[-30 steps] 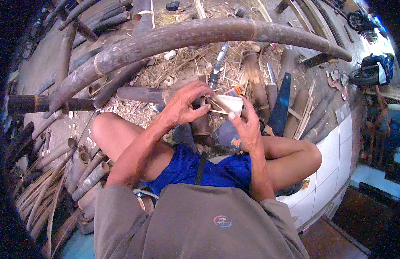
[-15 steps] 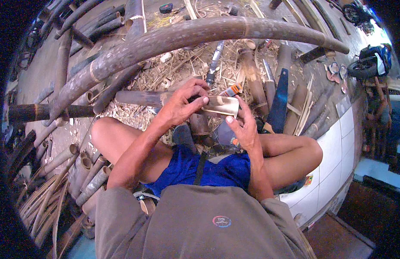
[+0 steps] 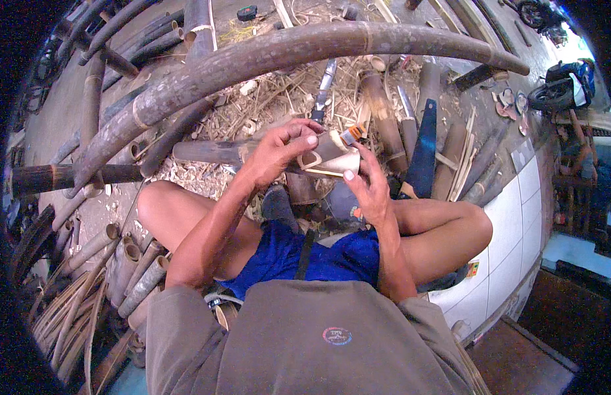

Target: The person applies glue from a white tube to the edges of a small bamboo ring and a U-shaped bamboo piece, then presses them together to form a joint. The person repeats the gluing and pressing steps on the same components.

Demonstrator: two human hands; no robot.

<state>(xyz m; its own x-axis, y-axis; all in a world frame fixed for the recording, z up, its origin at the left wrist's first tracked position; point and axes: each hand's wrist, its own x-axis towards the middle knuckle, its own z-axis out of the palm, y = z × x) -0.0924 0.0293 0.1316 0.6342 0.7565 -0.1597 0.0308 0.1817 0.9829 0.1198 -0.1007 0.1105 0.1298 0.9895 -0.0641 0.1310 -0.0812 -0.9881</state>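
Above my lap, a short cut piece of dark-skinned bamboo point(image 3: 327, 150) with a pale rim is held between my two hands. A pale inner face point(image 3: 341, 164) shows on its near side; whether this is one piece or two cannot be told. My left hand point(image 3: 283, 151) is closed on its left end, thumb on top. My right hand point(image 3: 369, 183) grips the right end between thumb and fingers. Just beyond lies an orange-and-white labelled item point(image 3: 353, 133), partly hidden. Below my left hand stands a darker bamboo length point(image 3: 302, 187).
A long bamboo pole point(image 3: 252, 62) arches across in front. A handsaw point(image 3: 420, 151) and a blade point(image 3: 405, 102) lie to the right, a chisel-like tool point(image 3: 325, 89) ahead. Shavings point(image 3: 266, 105) cover the floor. Bamboo tubes point(image 3: 147, 283) and strips point(image 3: 68, 316) are piled at left.
The bamboo between my hands has tilted, so its open left end and curved rim now show. My left hand has shifted slightly left, uncovering more of it.
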